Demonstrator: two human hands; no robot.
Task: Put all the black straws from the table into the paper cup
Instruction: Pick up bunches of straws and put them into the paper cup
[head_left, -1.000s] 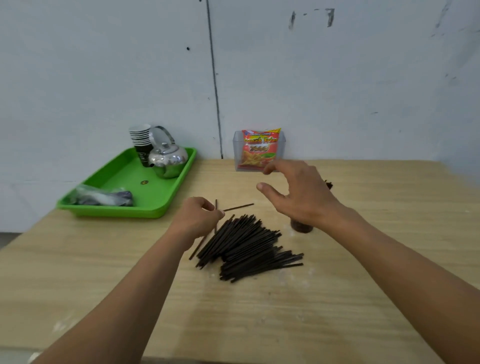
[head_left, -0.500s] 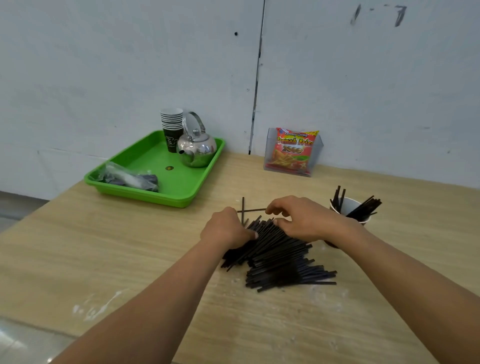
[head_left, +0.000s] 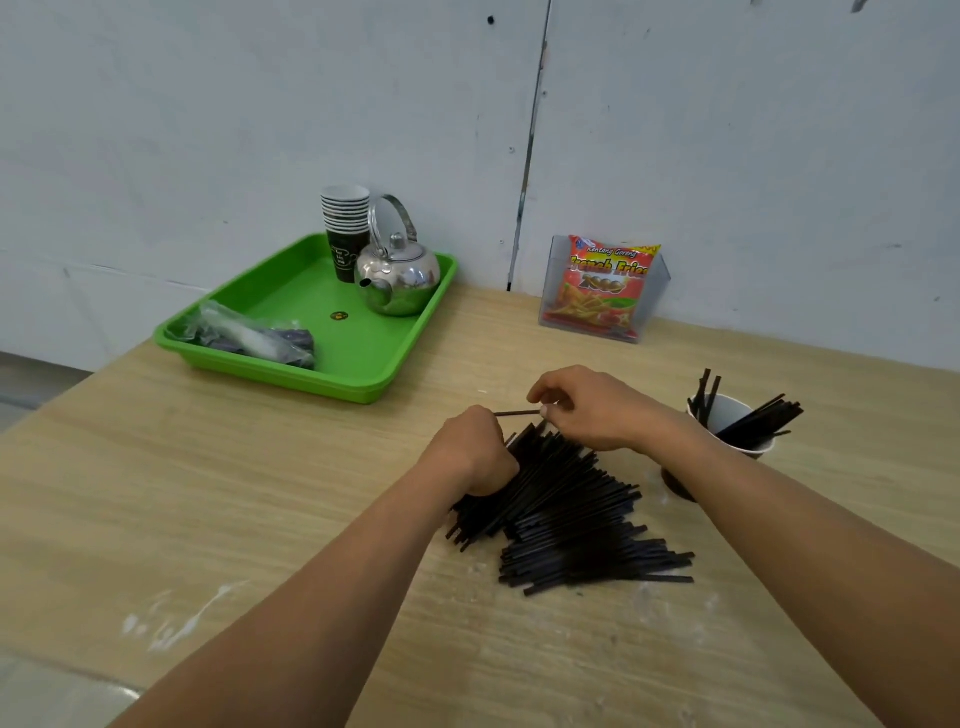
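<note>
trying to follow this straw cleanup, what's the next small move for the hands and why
Probably the right hand should lift the single straw it pinches and carry it right to the paper cup, which already holds several straws. The left hand is curled on the pile of black straws, seemingly gathering a bundle, and most straws lie on the table.

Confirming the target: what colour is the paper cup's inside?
White inside the paper cup, dark brown outside; head view shows it best.
</note>
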